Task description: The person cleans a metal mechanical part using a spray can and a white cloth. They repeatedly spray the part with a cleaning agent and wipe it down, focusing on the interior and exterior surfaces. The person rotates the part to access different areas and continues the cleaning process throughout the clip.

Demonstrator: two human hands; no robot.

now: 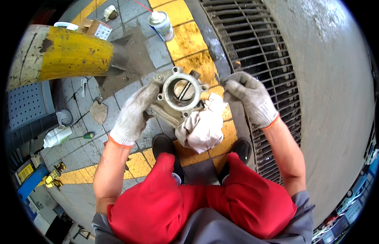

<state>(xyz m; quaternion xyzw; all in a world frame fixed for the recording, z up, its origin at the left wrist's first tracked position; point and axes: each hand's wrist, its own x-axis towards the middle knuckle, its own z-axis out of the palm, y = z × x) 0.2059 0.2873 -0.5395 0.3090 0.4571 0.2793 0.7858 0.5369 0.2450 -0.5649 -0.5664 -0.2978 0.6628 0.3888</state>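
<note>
My left hand (134, 110), in a white knitted glove with grey grime, grips a metal throttle body (169, 112) by its left side. Its round bore faces up, and inside shows a tan throttle plate (183, 90) crossed by a dark shaft. To the right of it, apart from it, is my right hand (252, 97) in a similar soiled glove. The right fingers are curled together, and what they hold, if anything, is hidden. A crumpled pale cloth (203, 126) shows just below the throttle body, over the yellow tiles.
A spray can (162, 27) with a red straw stands ahead. On the left are a yellow-and-white post (71, 53), a cardboard box (95, 29), a white bottle (57, 137) and a green-handled screwdriver (88, 135). A metal drain grate (275, 81) runs along the right.
</note>
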